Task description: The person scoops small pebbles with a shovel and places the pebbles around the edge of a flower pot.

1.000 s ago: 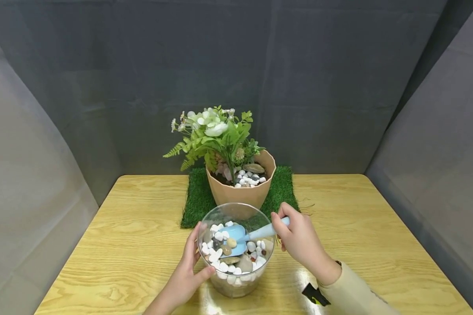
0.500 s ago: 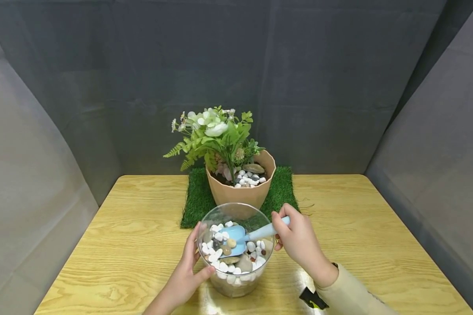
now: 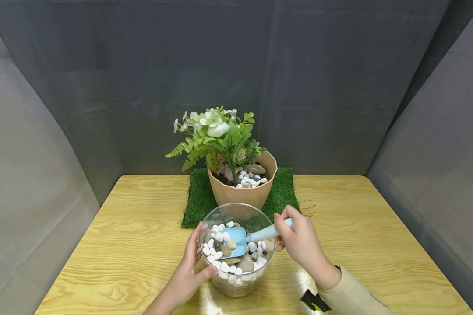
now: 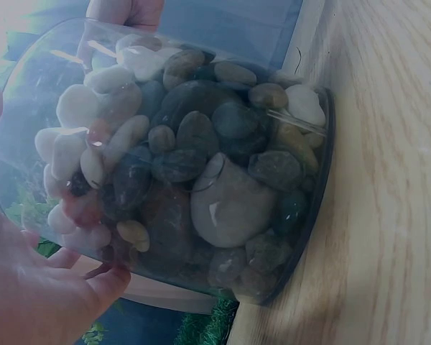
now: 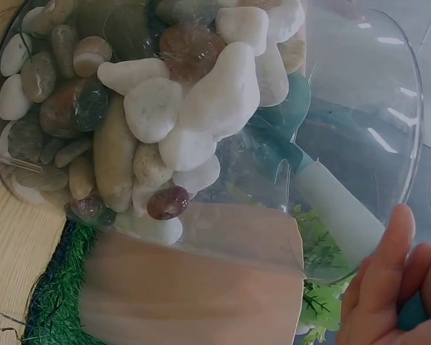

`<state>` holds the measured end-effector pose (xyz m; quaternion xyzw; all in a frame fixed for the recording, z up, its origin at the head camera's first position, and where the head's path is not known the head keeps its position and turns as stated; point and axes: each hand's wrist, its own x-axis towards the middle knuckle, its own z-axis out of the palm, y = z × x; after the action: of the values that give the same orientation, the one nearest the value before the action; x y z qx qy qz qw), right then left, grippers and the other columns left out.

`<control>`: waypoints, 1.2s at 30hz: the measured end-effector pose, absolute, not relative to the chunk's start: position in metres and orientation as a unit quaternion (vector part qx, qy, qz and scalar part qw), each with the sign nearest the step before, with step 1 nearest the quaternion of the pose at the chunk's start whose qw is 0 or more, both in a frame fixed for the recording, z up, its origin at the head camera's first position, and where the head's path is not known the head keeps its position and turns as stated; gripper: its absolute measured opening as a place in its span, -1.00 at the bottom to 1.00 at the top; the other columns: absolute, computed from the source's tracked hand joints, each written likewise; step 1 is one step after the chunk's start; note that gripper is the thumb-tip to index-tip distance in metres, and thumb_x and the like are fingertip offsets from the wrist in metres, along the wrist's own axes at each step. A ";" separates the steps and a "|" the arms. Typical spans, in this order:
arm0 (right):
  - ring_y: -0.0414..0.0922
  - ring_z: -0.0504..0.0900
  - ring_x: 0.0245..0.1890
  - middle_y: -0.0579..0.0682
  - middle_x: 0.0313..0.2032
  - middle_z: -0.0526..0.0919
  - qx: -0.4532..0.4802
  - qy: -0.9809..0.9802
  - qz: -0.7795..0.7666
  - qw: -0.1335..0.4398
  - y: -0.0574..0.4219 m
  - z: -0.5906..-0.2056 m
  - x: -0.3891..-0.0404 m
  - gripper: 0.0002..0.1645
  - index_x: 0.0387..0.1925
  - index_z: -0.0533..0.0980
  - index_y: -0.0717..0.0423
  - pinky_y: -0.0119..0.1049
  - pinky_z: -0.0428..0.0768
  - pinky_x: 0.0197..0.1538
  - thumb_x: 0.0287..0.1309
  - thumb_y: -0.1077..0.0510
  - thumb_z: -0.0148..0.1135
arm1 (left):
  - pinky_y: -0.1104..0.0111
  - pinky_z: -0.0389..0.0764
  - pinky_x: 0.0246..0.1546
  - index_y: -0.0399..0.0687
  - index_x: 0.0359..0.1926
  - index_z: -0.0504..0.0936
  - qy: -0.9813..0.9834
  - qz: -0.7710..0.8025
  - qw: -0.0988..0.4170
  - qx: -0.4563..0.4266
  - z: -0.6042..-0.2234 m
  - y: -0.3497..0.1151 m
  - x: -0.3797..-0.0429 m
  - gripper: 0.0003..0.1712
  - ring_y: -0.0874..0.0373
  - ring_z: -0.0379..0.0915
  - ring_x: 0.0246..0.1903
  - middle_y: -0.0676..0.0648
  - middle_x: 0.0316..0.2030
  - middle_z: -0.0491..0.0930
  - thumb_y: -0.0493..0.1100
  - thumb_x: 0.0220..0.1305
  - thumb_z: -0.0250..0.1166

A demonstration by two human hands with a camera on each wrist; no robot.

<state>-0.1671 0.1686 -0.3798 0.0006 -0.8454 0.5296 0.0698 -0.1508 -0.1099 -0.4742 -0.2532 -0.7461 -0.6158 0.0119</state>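
Note:
A clear round container (image 3: 240, 286) filled with white, grey and brown pebbles (image 4: 233, 205) stands near the front middle of the table. My left hand (image 3: 189, 273) holds its left side, thumb at the near rim and fingers round the outside. Inside, a light blue scoop (image 3: 238, 238) lies on the stones, with a few pebbles on its blade. My right hand (image 3: 301, 238) grips the scoop's handle (image 5: 337, 208) just past the container's right rim. In the right wrist view the blade is partly hidden behind white stones.
Behind the container, a peach-coloured flowerpot (image 3: 240, 194) holds white flowers (image 3: 217, 129), green leaves and pebbles. It stands on a square of artificial grass (image 3: 197, 199). Wooden tabletop (image 3: 114, 245) extends to both sides, with grey cloth walls (image 3: 319, 96) around it.
The scoop, the container and both hands hold nearly the same places. Only a slight shift of the right wrist and of the whole head view shows.

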 end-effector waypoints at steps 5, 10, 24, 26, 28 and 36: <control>-0.14 0.55 -0.74 0.06 -0.68 0.52 -0.001 -0.845 0.531 0.069 0.169 -0.380 -0.167 -0.66 -0.43 0.37 0.19 -0.28 0.71 -0.58 0.52 0.14 0.10 | -0.38 0.06 0.40 0.16 0.67 -0.26 -0.746 -0.619 0.006 -0.247 -0.473 -0.110 -0.150 0.18 -0.49 -0.18 0.54 -0.32 0.62 -0.13 -0.26 0.32 0.35; -0.13 0.54 -0.74 0.08 -0.66 0.54 -0.010 -0.837 0.543 0.064 0.169 -0.381 -0.165 -0.67 -0.43 0.38 0.21 -0.29 0.71 -0.58 0.52 0.16 0.09 | -0.38 0.07 0.41 0.16 0.67 -0.26 -0.746 -0.621 0.001 -0.239 -0.473 -0.110 -0.150 0.18 -0.49 -0.17 0.54 -0.33 0.62 -0.14 -0.24 0.31 0.36; -0.08 0.49 -0.77 0.06 -0.65 0.52 -0.012 -0.836 0.546 0.062 0.169 -0.384 -0.161 -0.66 -0.44 0.38 0.19 -0.25 0.65 -0.64 0.53 0.15 0.08 | -0.41 0.07 0.40 0.21 0.67 -0.25 -0.750 -0.616 0.005 -0.241 -0.473 -0.109 -0.149 0.18 -0.51 -0.17 0.54 -0.31 0.63 -0.13 -0.21 0.32 0.36; -0.03 0.49 -0.76 0.07 -0.65 0.51 -0.013 -0.834 0.549 0.060 0.170 -0.385 -0.160 -0.66 -0.45 0.37 0.20 -0.23 0.65 -0.65 0.53 0.17 0.06 | -0.40 0.08 0.40 0.21 0.67 -0.26 -0.751 -0.615 0.005 -0.240 -0.472 -0.109 -0.149 0.18 -0.50 -0.17 0.54 -0.30 0.63 -0.13 -0.21 0.32 0.36; -0.01 0.50 -0.76 0.08 -0.65 0.51 -0.010 -0.831 0.553 0.061 0.170 -0.386 -0.160 -0.66 -0.44 0.37 0.20 -0.19 0.67 -0.64 0.53 0.17 0.06 | -0.39 0.08 0.40 0.21 0.67 -0.26 -0.753 -0.613 0.006 -0.239 -0.472 -0.109 -0.149 0.18 -0.50 -0.17 0.54 -0.30 0.63 -0.13 -0.21 0.31 0.37; -0.10 0.54 -0.75 0.09 -0.66 0.50 -0.009 -0.812 0.579 0.074 0.167 -0.387 -0.160 -0.65 -0.46 0.36 0.23 -0.21 0.72 -0.58 0.53 0.19 0.05 | -0.41 0.08 0.40 0.21 0.67 -0.25 -0.751 -0.615 0.007 -0.242 -0.473 -0.110 -0.150 0.17 -0.52 -0.17 0.53 -0.31 0.63 -0.12 -0.20 0.32 0.36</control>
<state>-0.1596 0.1675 -0.3874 -0.0094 -0.8122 0.5786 0.0737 -0.1498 -0.1096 -0.4728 -0.2417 -0.7507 -0.6149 0.0068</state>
